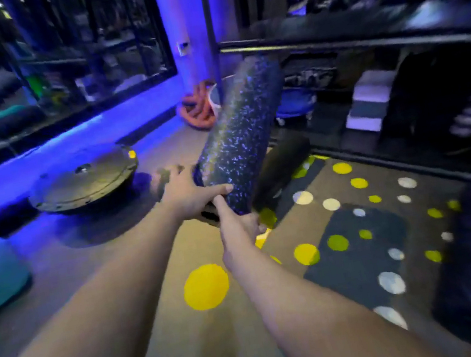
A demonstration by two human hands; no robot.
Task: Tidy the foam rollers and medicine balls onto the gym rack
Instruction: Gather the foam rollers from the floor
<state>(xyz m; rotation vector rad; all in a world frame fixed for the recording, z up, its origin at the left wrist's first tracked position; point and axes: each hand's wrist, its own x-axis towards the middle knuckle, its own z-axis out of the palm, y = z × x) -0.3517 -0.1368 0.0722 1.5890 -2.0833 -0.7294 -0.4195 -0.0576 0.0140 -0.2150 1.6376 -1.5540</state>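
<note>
I hold the roller (pixel 240 140) by its near end, tilted up toward the rack (pixel 360 41) at one o'clock. My left hand (pixel 187 196) wraps the end, fingers pressed together across the foam. My right hand (pixel 237 229) grips from below, thumb up, other fingers hidden. I'd slide one hand toward the middle for balance, then raise the far end over the shelf rail.
</note>
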